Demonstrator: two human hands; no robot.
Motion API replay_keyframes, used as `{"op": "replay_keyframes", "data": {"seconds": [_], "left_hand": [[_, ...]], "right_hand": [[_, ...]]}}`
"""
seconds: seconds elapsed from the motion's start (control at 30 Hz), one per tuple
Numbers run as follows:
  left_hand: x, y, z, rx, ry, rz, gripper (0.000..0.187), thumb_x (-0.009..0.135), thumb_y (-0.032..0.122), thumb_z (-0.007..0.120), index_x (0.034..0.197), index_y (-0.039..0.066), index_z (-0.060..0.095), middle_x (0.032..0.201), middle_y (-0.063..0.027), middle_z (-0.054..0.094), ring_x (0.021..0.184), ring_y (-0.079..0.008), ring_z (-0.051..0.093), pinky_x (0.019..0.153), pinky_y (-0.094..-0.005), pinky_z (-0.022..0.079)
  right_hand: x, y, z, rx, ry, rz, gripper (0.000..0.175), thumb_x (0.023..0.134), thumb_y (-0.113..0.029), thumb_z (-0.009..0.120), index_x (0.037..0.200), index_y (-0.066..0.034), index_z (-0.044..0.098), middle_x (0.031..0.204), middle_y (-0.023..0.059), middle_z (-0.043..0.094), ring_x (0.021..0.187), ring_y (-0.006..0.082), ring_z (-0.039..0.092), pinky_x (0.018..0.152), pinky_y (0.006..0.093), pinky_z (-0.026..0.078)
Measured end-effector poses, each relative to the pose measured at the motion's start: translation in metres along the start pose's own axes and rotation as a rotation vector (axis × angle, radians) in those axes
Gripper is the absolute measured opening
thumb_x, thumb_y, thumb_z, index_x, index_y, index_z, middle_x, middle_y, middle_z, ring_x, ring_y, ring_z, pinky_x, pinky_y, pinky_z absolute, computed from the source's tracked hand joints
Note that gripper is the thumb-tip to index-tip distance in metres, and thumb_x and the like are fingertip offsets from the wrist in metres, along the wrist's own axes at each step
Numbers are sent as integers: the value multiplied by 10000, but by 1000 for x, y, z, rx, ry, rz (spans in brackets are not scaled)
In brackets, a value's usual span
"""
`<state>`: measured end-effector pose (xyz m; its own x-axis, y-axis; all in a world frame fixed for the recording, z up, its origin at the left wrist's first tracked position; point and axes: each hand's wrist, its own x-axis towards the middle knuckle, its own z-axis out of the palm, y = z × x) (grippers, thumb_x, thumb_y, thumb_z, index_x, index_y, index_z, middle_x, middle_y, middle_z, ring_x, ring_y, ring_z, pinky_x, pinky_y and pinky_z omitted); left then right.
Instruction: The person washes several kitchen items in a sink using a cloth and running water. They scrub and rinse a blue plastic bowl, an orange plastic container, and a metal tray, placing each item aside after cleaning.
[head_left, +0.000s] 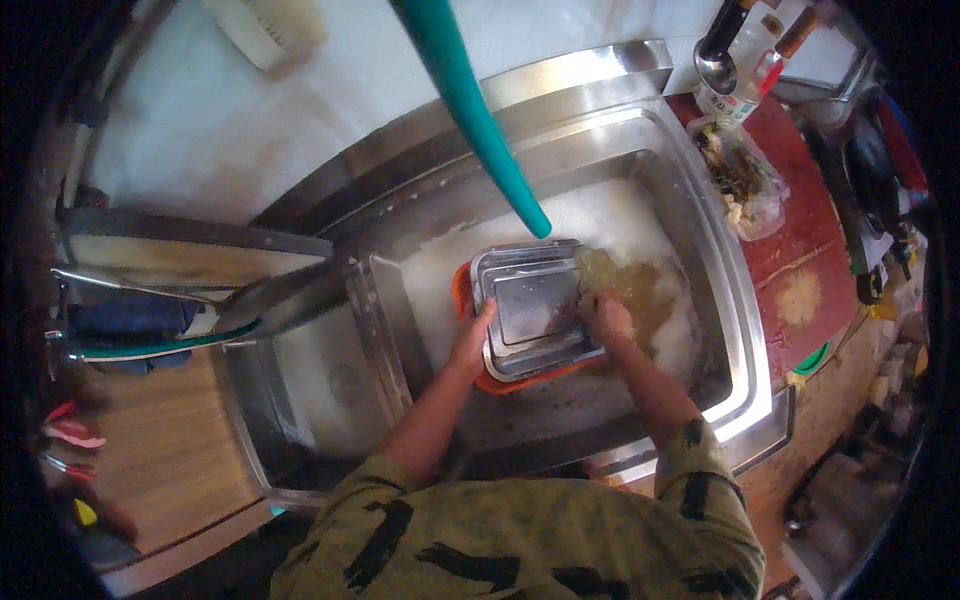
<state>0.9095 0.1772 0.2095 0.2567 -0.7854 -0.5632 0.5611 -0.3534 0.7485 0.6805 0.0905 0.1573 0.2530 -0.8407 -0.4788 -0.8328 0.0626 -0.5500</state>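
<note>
A rectangular stainless steel tray (534, 306) is tilted over the large basin of a metal sink (742, 315). My left hand (474, 334) grips its left rim, thumb on the inside. At the tray's right side my right hand (611, 319) is closed around a yellowish-green scrubber (595, 271), which touches the tray. An orange container (510, 386) shows beneath the tray, mostly hidden by it. Cloudy, foamy water (442, 259) lies in the basin, with a brownish patch near my right hand. Above the tray hangs the end of a green hose (517, 180).
A smaller basin (322, 382) adjoins on the left, beside a wooden surface (165, 435). To the right, a red board (795, 300) carries a clear plastic container of food scraps (742, 176) and a tub (724, 101) with utensils. A white tiled wall (360, 82) stands behind.
</note>
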Motion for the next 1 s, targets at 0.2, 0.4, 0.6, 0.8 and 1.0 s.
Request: {"op": "replay_keyframes", "data": {"seconds": [0.2,0.4,0.6,0.8,1.0], "left_hand": [[12,-5,-12,-179,-148,-248,505,848,343,562,1234,58,406,1118,-57,519,971,-185,527,851,-344,429],[7,7,-4,-85,21,116,437,871,266,534,1227,42,416,1110,-81,531,992,-197,520,857,-347,421],[8,10,-18,2,6,0,417,866,249,544,1201,23,443,1113,-84,537,995,-201,527,830,-349,434],[10,9,-12,-152,-162,-159,580,868,510,419,1233,59,420,1140,-96,534,1031,-240,522,885,-389,426],[-11,19,4,-186,-80,-402,758,815,658,319,1297,73,346,1170,-96,524,1022,-264,530,899,-398,414]], "right_hand": [[-46,-111,63,993,-120,-277,477,803,-205,563,1197,23,420,1178,225,444,1098,319,445,954,370,345],[-73,-97,60,-244,-81,-763,378,777,-335,566,1095,-139,509,1124,78,476,1027,303,445,850,456,375],[-29,7,3,-870,-233,-743,316,763,-353,562,1039,-202,585,1143,21,490,1073,257,432,816,473,369],[-12,-6,0,-113,-162,-46,213,787,-249,585,938,-100,603,1067,74,544,980,199,499,779,388,433],[-70,-122,34,869,-66,-698,228,802,-182,580,1001,-71,571,964,110,550,956,281,517,827,372,409]]}}
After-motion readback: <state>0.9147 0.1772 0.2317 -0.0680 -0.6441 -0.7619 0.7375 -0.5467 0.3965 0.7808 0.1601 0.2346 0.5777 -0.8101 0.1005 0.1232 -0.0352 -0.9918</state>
